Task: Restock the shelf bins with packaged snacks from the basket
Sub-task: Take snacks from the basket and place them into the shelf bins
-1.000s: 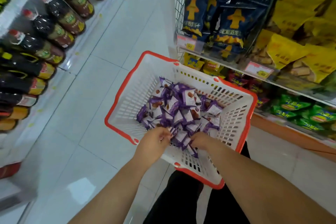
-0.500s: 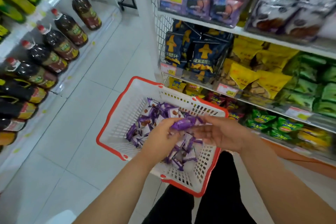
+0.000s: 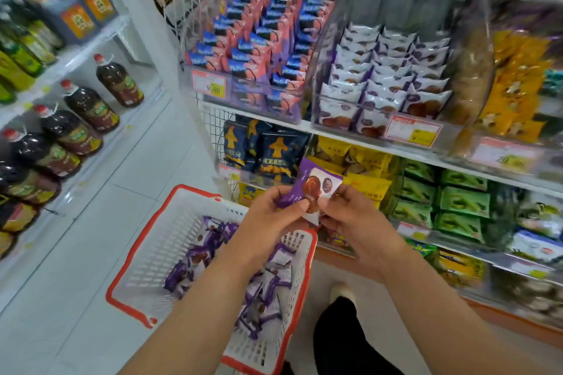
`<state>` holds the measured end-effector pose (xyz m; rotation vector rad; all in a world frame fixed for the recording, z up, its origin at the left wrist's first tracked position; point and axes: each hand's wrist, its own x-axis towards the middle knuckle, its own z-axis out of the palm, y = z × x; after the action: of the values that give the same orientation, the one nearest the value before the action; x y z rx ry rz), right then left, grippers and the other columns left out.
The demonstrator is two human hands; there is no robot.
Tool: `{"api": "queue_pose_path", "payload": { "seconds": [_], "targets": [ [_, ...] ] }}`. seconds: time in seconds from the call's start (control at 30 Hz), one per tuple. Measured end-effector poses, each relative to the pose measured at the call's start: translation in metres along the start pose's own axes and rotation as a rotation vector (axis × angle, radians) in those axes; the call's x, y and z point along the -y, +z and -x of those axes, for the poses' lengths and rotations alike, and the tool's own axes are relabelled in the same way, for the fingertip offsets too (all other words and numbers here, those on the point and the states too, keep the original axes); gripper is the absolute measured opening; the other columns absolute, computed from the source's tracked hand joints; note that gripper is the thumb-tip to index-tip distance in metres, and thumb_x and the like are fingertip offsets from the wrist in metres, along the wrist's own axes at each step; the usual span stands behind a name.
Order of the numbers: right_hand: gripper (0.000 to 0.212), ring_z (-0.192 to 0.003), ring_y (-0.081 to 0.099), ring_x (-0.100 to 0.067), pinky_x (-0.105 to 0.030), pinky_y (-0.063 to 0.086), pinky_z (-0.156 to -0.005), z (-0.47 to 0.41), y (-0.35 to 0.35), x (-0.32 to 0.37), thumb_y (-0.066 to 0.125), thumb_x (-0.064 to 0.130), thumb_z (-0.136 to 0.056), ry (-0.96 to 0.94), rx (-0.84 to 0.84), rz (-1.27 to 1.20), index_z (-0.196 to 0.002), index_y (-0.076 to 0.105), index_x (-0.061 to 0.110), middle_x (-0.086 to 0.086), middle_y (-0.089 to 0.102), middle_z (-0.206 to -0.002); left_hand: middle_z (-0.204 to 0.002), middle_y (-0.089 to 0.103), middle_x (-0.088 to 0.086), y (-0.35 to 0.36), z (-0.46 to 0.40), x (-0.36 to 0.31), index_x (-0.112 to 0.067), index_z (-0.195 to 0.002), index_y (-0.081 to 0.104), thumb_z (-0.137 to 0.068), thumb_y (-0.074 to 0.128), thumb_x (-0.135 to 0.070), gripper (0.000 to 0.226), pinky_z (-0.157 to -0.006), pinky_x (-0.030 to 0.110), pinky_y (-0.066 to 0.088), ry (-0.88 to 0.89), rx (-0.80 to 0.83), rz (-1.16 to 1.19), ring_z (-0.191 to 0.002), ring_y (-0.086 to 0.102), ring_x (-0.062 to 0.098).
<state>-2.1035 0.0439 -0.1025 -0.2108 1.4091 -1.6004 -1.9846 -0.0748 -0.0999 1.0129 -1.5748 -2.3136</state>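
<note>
A white basket with a red rim (image 3: 143, 256) stands on the floor below my arms, with several purple-and-white snack packets (image 3: 268, 292) lying in it. Both hands hold purple packets (image 3: 313, 189) up above the basket's far edge. My left hand (image 3: 274, 216) pinches them from the left, my right hand (image 3: 350, 216) from the right. On the upper shelf, a clear bin (image 3: 380, 82) holds rows of matching white-and-purple packets behind a price tag.
A bin of pink-and-blue packets (image 3: 259, 49) sits left of the matching bin. Lower shelves carry dark blue, yellow and green bags (image 3: 457, 204). Oil bottles (image 3: 88, 106) line the shelves across the white-tiled aisle. My foot (image 3: 341, 292) is by the basket.
Both hands rose from the basket with purple packets and now hold them higher, in front of the shelves. The view tilted up, bringing the upper bins into sight.
</note>
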Motion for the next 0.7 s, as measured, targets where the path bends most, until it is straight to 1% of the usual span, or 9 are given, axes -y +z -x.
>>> {"api": "queue_pose_path", "payload": {
  "seconds": [0.07, 0.13, 0.23, 0.37, 0.43, 0.5, 0.57, 0.63, 0.7],
  "targets": [
    [0.017, -0.074, 0.070, -0.010, -0.025, 0.054, -0.064, 0.000, -0.010, 0.012, 0.064, 0.008, -0.090, -0.088, -0.072, 0.147, -0.107, 0.060, 0.011, -0.002, 0.073, -0.090, -0.115, 0.068, 0.009, 0.013, -0.008, -0.005, -0.012, -0.119, 0.058, -0.085, 0.072, -0.014, 0.037, -0.081, 0.031, 0.058, 0.021, 0.031, -0.093, -0.091, 0.071, 0.016],
    [0.015, -0.084, 0.069, -0.013, -0.037, 0.056, -0.078, -0.001, -0.026, 0.027, 0.064, 0.016, -0.093, -0.207, -0.101, 0.370, -0.107, 0.064, 0.021, 0.001, 0.073, -0.098, -0.130, 0.057, -0.006, 0.022, -0.016, -0.018, -0.028, -0.133, 0.048, -0.085, 0.076, -0.029, 0.056, -0.093, 0.027, 0.052, 0.163, 0.036, -0.435, -0.106, 0.063, 0.005],
    [0.021, -0.099, 0.064, -0.006, -0.033, 0.052, -0.087, 0.000, -0.045, 0.055, 0.070, 0.026, -0.089, -0.345, -0.086, 0.681, -0.107, 0.063, 0.035, 0.009, 0.069, -0.105, -0.129, 0.045, -0.022, 0.045, -0.023, -0.057, -0.041, -0.140, 0.039, -0.082, 0.076, -0.035, 0.070, -0.100, 0.016, 0.038, 0.424, 0.146, -0.837, -0.117, 0.046, -0.004],
    [0.029, -0.105, 0.062, -0.009, -0.039, 0.054, -0.085, 0.006, -0.058, 0.085, 0.074, 0.025, -0.084, -0.487, -0.186, 0.647, -0.098, 0.053, 0.040, 0.008, 0.068, -0.107, -0.124, 0.057, -0.018, 0.081, -0.039, -0.103, -0.038, -0.131, 0.055, -0.083, 0.076, -0.034, 0.052, -0.094, 0.024, 0.041, 0.525, 0.211, -1.090, -0.113, 0.050, 0.001],
    [0.031, -0.101, 0.065, -0.010, -0.033, 0.055, -0.082, 0.010, -0.067, 0.101, 0.073, 0.020, -0.085, -0.544, -0.240, 0.568, -0.102, 0.053, 0.036, 0.008, 0.069, -0.102, -0.111, 0.056, -0.016, 0.096, -0.052, -0.120, -0.031, -0.126, 0.061, -0.084, 0.076, -0.031, 0.045, -0.083, 0.024, 0.040, 0.584, 0.236, -1.202, -0.102, 0.050, 0.002],
    [0.029, -0.097, 0.064, -0.004, -0.025, 0.053, -0.080, 0.013, -0.078, 0.117, 0.069, 0.020, -0.089, -0.643, -0.351, 0.511, -0.104, 0.052, 0.038, 0.012, 0.069, -0.100, -0.107, 0.055, -0.015, 0.110, -0.068, -0.135, -0.026, -0.122, 0.064, -0.085, 0.075, -0.029, 0.039, -0.077, 0.020, 0.036, 0.631, 0.225, -1.195, -0.097, 0.048, 0.002],
    [0.021, -0.094, 0.061, 0.001, -0.019, 0.049, -0.079, 0.015, -0.092, 0.132, 0.062, 0.024, -0.094, -0.765, -0.523, 0.520, -0.102, 0.051, 0.041, 0.017, 0.063, -0.101, -0.108, 0.057, -0.016, 0.122, -0.088, -0.147, -0.024, -0.120, 0.065, -0.085, 0.075, -0.028, 0.036, -0.075, 0.013, 0.038, 0.644, 0.159, -1.007, -0.098, 0.051, 0.003],
    [0.011, -0.094, 0.058, -0.002, -0.022, 0.045, -0.080, 0.012, -0.110, 0.142, 0.057, 0.029, -0.097, -0.825, -0.692, 0.569, -0.102, 0.052, 0.038, 0.017, 0.060, -0.101, -0.108, 0.058, -0.015, 0.135, -0.111, -0.156, -0.021, -0.120, 0.065, -0.086, 0.075, -0.023, 0.035, -0.076, 0.008, 0.039, 0.668, 0.092, -0.870, -0.100, 0.054, 0.005],
    [0.011, -0.097, 0.058, -0.008, -0.028, 0.046, -0.079, 0.004, -0.127, 0.143, 0.055, 0.032, -0.098, -0.798, -0.787, 0.634, -0.108, 0.052, 0.031, 0.011, 0.060, -0.105, -0.115, 0.061, -0.007, 0.151, -0.135, -0.158, -0.015, -0.124, 0.063, -0.087, 0.074, -0.018, 0.039, -0.086, 0.015, 0.044, 0.714, 0.090, -0.897, -0.104, 0.055, 0.007]
  ]
}}
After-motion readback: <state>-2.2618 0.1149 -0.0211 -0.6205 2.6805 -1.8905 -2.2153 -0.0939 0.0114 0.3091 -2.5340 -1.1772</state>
